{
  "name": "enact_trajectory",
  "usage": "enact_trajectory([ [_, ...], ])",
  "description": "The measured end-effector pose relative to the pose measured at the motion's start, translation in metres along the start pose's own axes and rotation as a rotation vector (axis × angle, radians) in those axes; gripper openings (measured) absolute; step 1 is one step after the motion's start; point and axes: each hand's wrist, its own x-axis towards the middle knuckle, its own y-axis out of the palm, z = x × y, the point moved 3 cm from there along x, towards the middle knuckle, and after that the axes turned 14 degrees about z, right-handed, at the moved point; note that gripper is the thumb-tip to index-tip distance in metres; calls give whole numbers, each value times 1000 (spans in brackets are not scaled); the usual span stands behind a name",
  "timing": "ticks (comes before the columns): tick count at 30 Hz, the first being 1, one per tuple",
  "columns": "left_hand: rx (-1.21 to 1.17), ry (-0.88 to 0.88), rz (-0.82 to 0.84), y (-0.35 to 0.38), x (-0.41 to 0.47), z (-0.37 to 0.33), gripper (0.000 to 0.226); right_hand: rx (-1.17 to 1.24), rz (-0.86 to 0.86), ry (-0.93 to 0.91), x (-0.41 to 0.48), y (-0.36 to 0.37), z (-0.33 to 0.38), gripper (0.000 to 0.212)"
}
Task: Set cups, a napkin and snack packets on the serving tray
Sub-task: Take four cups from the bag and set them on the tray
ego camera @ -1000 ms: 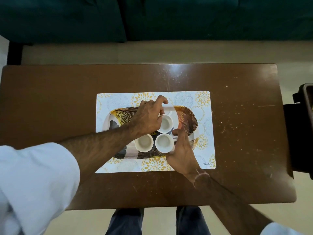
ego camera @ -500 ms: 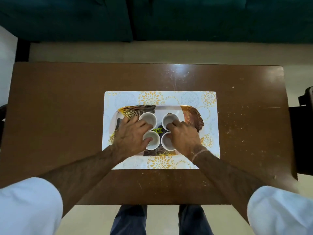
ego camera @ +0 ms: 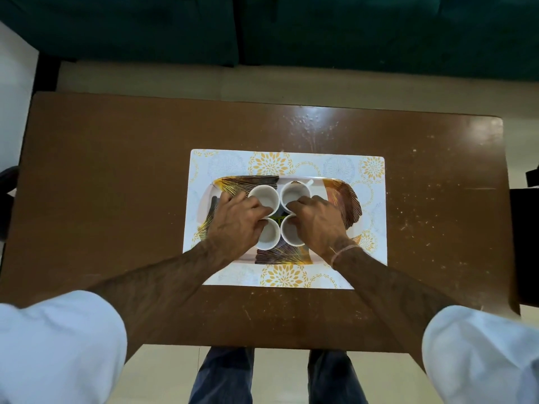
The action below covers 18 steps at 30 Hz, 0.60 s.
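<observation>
Though close-packed, cups (ego camera: 264,196) upright; tray (ego camera: 347,199) lengthwise left-right.

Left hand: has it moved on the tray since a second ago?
Yes. Judged against the tray, the left hand has moved left, from over the tray's middle to its left half.

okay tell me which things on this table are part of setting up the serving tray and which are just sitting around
Part of the job:
- serving tray
- four white cups in a tight square on the tray
- left hand and right hand, resting on the cups
No napkin or snack packets are in view.

Just there:
- floral placemat under the tray
- brown table
- green sofa beyond it
</observation>
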Motion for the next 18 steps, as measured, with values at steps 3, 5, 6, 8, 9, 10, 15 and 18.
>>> enact_trajectory([
  [3,-3,-10,10,0,1,-1,28,-10,6,-7,0,0,0,32],
  [5,14,-13,13,0,1,-2,27,-17,11,-12,0,0,-1,31],
  [6,29,-13,16,0,2,-2,27,-26,11,-12,0,0,-1,30],
  [8,65,-15,21,-1,2,-2,26,-47,11,-6,-1,-1,-3,29],
  [9,83,-15,25,-1,3,-2,26,-51,9,0,-2,-1,-4,29],
  [10,99,-15,31,-1,3,-1,27,-55,9,6,-2,0,-5,29],
  [15,171,-6,64,-3,6,-4,31,-62,11,24,-3,2,-4,29],
  [18,190,13,77,-5,8,-4,30,-68,20,32,-3,4,-4,30],
])
